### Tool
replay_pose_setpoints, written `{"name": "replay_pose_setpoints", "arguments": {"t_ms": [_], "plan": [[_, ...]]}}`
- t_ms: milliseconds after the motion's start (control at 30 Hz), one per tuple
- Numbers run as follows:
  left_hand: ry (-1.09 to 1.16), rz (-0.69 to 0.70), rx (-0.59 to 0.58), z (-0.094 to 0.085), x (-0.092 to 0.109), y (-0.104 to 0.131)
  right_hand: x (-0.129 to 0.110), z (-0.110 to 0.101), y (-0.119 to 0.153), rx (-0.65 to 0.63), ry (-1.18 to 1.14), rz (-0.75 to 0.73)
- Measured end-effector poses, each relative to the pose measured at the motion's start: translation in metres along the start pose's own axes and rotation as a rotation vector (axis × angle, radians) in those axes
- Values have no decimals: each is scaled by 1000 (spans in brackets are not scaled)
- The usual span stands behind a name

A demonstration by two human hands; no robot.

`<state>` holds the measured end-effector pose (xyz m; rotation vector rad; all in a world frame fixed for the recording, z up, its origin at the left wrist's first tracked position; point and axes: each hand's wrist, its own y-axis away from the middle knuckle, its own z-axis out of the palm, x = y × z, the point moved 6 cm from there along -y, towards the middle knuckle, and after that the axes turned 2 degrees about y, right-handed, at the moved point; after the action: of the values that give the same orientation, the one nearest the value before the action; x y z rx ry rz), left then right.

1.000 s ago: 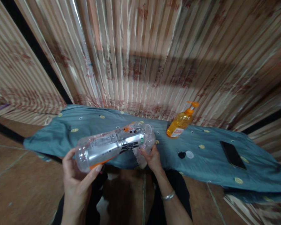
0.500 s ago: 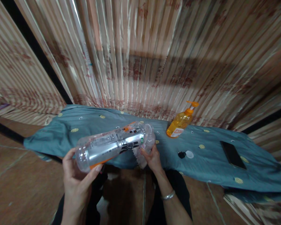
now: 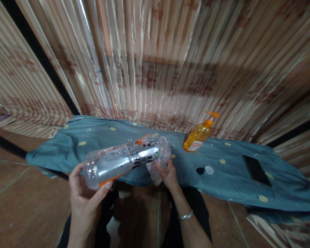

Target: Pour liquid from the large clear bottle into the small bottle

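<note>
A large clear plastic bottle (image 3: 124, 160) with a silver and orange label lies tilted across the air above the cloth-covered surface, its mouth to the right. My left hand (image 3: 86, 196) grips its base, thumb in front and fingers behind. At the neck end, my right hand (image 3: 167, 174) pinches a thin whitish cloth (image 3: 155, 174) against the bottle; the cloth's ragged edge hangs below. No cap sits on the bottle mouth. A black cap (image 3: 200, 170) and a white disc (image 3: 209, 170) lie side by side to the right.
An orange pump bottle (image 3: 196, 137) with amber liquid stands at the back. A black phone (image 3: 256, 170) lies on the right of the blue-green patterned cloth (image 3: 105, 136). Behind hangs a striped curtain (image 3: 155, 69), with dark poles (image 3: 41, 55) at the sides.
</note>
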<state>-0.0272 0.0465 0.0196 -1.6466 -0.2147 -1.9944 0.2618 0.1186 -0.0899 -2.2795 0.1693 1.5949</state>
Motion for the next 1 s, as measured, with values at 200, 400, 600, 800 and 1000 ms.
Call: {"name": "replay_pose_setpoints", "arguments": {"t_ms": [200,400,600,800,1000], "plan": [[17,-2,-1,0,-1,0,1,2,0,-18,22,28],[16,7,-2,0,1,0,1,1,0,2,9,15],[9,2,2,0,1,0,1,0,0,-4,33,13],[6,22,-1,0,1,0,0,-1,0,8,27,-2],[8,32,-4,0,1,0,2,1,0,-6,22,0]]}}
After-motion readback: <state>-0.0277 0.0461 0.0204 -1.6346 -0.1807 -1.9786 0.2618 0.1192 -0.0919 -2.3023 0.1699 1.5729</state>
